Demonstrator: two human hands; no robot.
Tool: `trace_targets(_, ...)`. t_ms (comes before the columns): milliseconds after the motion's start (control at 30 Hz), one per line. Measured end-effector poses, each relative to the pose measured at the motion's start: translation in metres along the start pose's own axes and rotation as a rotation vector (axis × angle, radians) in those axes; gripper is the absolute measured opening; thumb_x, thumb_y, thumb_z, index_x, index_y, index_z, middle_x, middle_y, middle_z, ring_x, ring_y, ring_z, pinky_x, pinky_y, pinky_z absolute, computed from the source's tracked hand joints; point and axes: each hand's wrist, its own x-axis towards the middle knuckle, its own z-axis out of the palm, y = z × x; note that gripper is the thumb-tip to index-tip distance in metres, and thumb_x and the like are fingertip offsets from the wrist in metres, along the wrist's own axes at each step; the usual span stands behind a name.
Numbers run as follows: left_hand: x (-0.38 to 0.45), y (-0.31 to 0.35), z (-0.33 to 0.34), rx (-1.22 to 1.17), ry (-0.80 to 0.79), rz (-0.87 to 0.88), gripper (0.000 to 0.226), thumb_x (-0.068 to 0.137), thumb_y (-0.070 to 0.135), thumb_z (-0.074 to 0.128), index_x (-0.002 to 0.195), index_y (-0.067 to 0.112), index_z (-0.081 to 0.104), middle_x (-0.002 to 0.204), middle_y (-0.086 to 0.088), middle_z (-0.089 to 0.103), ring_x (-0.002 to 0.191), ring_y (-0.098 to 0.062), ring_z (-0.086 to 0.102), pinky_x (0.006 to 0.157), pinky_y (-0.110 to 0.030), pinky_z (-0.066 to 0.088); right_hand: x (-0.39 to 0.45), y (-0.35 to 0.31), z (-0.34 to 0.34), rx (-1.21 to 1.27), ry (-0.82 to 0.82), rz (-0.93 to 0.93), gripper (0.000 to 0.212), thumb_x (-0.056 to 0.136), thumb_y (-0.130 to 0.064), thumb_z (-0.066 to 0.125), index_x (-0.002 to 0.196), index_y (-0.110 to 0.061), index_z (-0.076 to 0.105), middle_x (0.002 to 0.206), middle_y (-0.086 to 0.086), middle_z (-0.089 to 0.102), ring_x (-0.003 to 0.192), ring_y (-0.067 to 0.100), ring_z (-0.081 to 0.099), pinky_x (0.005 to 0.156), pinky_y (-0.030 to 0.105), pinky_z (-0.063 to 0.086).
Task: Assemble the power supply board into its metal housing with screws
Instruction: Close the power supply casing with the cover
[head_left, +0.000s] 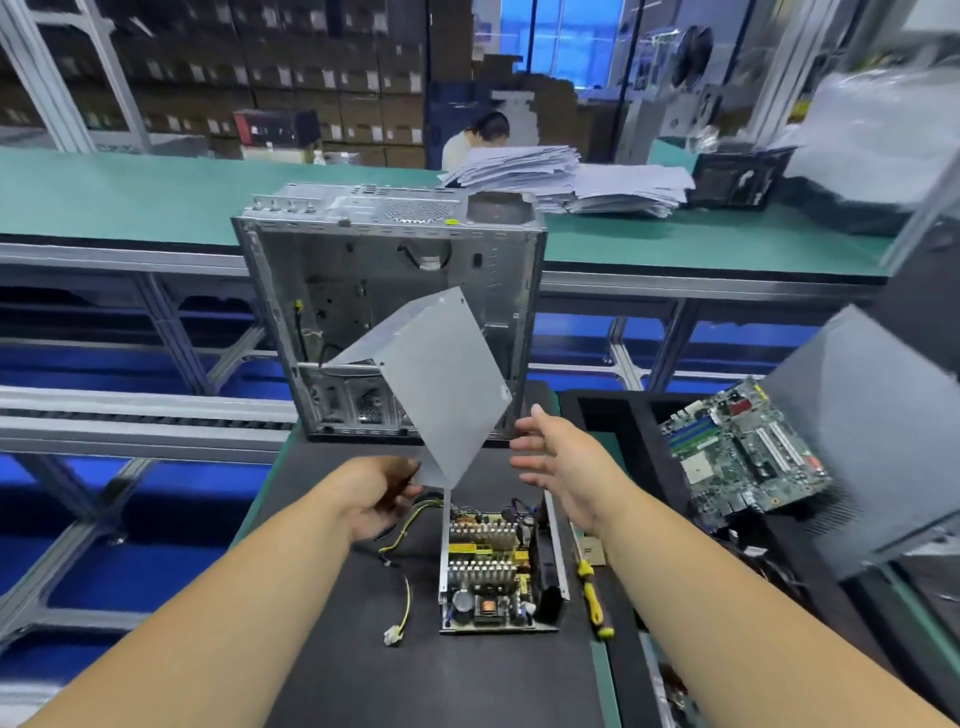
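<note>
My left hand (382, 493) grips the lower corner of a bent grey metal cover (441, 384) and holds it tilted in the air above the mat. My right hand (561, 457) is open with spread fingers just to the right of the cover's lower edge, apart from it. Below them the power supply board (488, 566), with heat sinks, coils and a yellow transformer, lies in its open metal housing base (553, 545) on the black mat. Yellow and black wires with a white plug (393, 635) trail to its left.
A yellow-handled screwdriver (592, 592) lies right of the housing. An open computer case (389, 312) stands upright behind. A green motherboard (743, 457) rests in a black tray at the right. Paper stacks (566, 176) lie on the green bench, where a person sits beyond.
</note>
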Motion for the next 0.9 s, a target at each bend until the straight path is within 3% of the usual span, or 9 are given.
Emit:
trace_targets(67, -0.001, -0.002, 0.005, 0.009, -0.021, 0.000, 0.021, 0.097, -0.003, 0.048, 0.078, 0.003, 0.056, 0.049, -0.005, 0.059, 0.034, -0.009, 0.052, 0.032, -0.012, 0.034, -0.003, 0.001, -0.007, 0.038, -0.015, 0.010, 0.046, 0.102, -0.046, 0.045, 0.131, -0.012, 0.053, 0.114, 0.009, 0.064, 0.103, 0.024, 0.065, 0.085, 0.033, 0.053)
trace_targets(167, -0.001, -0.005, 0.013, 0.035, -0.041, 0.008, 0.018, 0.097, -0.002, 0.047, 0.082, 0.002, 0.057, 0.062, -0.007, 0.058, 0.036, -0.008, 0.053, 0.032, -0.014, 0.034, -0.007, 0.000, -0.014, 0.137, -0.068, 0.044, 0.060, 0.094, -0.052, 0.057, 0.140, -0.017, 0.042, 0.120, 0.012, 0.060, 0.107, 0.027, 0.063, 0.085, 0.034, 0.053)
trace_targets(333, 0.000, -0.015, 0.030, 0.161, -0.058, 0.068, 0.014, 0.097, 0.001, 0.048, 0.089, 0.002, 0.059, 0.062, -0.006, 0.058, 0.039, -0.006, 0.056, 0.036, -0.014, 0.036, -0.015, -0.011, -0.017, 0.304, -0.263, 0.179, 0.123, 0.056, -0.059, 0.085, 0.154, -0.041, 0.013, 0.154, 0.021, 0.030, 0.135, 0.046, 0.040, 0.106, 0.062, 0.036)
trace_targets(433, -0.001, -0.023, 0.040, 0.209, -0.088, 0.055, 0.015, 0.097, 0.002, 0.049, 0.087, 0.004, 0.061, 0.055, -0.003, 0.062, 0.040, -0.007, 0.056, 0.038, -0.016, 0.040, -0.019, -0.019, -0.015, 0.339, -0.291, 0.209, 0.115, 0.053, -0.061, 0.085, 0.148, -0.043, 0.025, 0.158, 0.019, 0.023, 0.142, 0.045, 0.028, 0.110, 0.067, 0.028)
trace_targets(567, 0.004, -0.025, 0.047, 0.188, -0.094, 0.016, 0.013, 0.098, 0.002, 0.048, 0.089, 0.002, 0.058, 0.070, -0.009, 0.057, 0.042, -0.008, 0.055, 0.036, -0.015, 0.037, -0.019, -0.024, -0.021, 0.304, -0.225, 0.197, 0.111, 0.055, -0.071, 0.076, 0.150, -0.037, 0.031, 0.152, 0.017, 0.037, 0.139, 0.044, 0.034, 0.109, 0.067, 0.029)
trace_targets(667, 0.007, -0.022, 0.047, 0.143, -0.060, -0.029, 0.014, 0.097, 0.001, 0.050, 0.084, 0.001, 0.055, 0.064, -0.010, 0.058, 0.037, -0.008, 0.056, 0.032, -0.014, 0.036, -0.018, -0.026, -0.030, 0.083, -0.099, 0.104, 0.113, 0.066, -0.075, 0.069, 0.156, -0.039, 0.011, 0.163, 0.008, 0.018, 0.147, 0.039, 0.022, 0.114, 0.063, 0.025)
trace_targets(800, 0.009, -0.013, 0.044, 0.197, -0.056, -0.086, 0.013, 0.096, 0.001, 0.053, 0.083, 0.002, 0.055, 0.046, -0.006, 0.058, 0.034, -0.007, 0.054, 0.032, -0.014, 0.035, -0.019, -0.033, -0.046, -0.611, 0.076, -0.334, 0.119, 0.069, -0.074, 0.068, 0.150, -0.050, -0.015, 0.162, -0.017, -0.013, 0.151, 0.015, -0.007, 0.117, 0.047, 0.012)
trace_targets(867, 0.009, -0.010, 0.043, 0.220, -0.058, -0.107, 0.013, 0.096, 0.003, 0.054, 0.083, 0.003, 0.055, 0.045, -0.006, 0.058, 0.031, -0.007, 0.051, 0.031, -0.013, 0.034, -0.017, -0.040, -0.046, -0.660, 0.078, -0.415, 0.113, 0.070, -0.075, 0.064, 0.149, -0.054, -0.013, 0.161, -0.022, -0.013, 0.150, 0.011, -0.010, 0.115, 0.044, 0.010)
trace_targets(900, 0.009, -0.009, 0.044, 0.228, -0.054, -0.100, 0.013, 0.096, 0.004, 0.054, 0.083, 0.003, 0.055, 0.044, -0.005, 0.058, 0.030, -0.007, 0.050, 0.030, -0.012, 0.033, -0.016, -0.042, -0.044, -0.566, 0.095, -0.360, 0.109, 0.072, -0.075, 0.063, 0.149, -0.054, -0.010, 0.163, -0.019, -0.010, 0.151, 0.015, -0.005, 0.116, 0.047, 0.012)
